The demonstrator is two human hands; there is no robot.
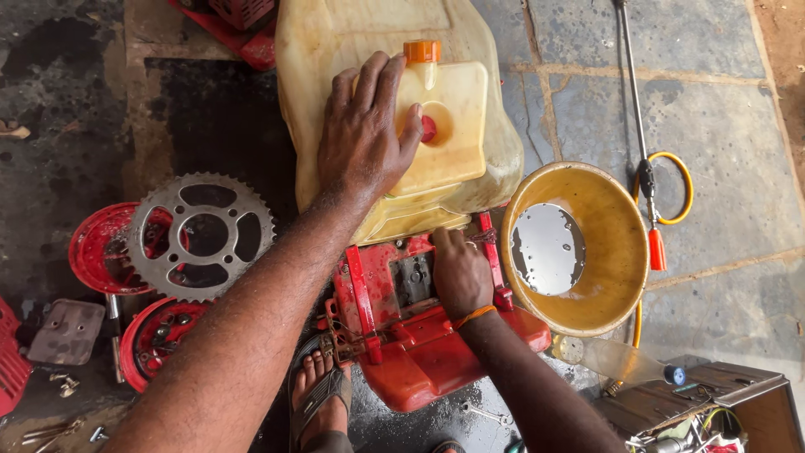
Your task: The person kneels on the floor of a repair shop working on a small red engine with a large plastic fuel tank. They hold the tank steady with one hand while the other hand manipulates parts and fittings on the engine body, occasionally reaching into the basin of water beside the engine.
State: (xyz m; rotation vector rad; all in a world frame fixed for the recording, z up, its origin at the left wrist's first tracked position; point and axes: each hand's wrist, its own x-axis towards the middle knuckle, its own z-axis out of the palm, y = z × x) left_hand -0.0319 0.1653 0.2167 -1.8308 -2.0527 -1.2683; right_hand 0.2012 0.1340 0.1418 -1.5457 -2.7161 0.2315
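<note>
Seen from above, my left hand (365, 134) lies flat with fingers spread on a cream plastic tank (402, 109), pressing on the small rectangular canister part (449, 126) that carries an orange cap (422, 51) and a red plug (428, 128) in a round recess. The tank lies on the stone floor (721, 168) at the top middle of the view, its lower edge touching a red metal frame (419, 335). My right hand (459, 275) is curled closed over the top of that red frame, just beside a grey metal block (412, 279) set into it; I cannot tell what, if anything, the fingers pinch. An orange band (475, 315) circles my right wrist. My two hands are apart, the left above, the right below.

Just right of the frame sits a yellow bowl-shaped funnel (604, 252) with a shiny perforated disc (547, 248) at its bottom. Beyond it a thin metal spray lance (635, 101) lies on the floor, with a yellow hose loop (683, 189) and an orange tip (656, 250). To the left, on dark oily ground, a grey toothed sprocket (201, 236) rests over red round covers (105, 249), with a grey plate (67, 331) and loose screws (63, 384) near them. My sandalled foot (323, 394) shows below the frame
</note>
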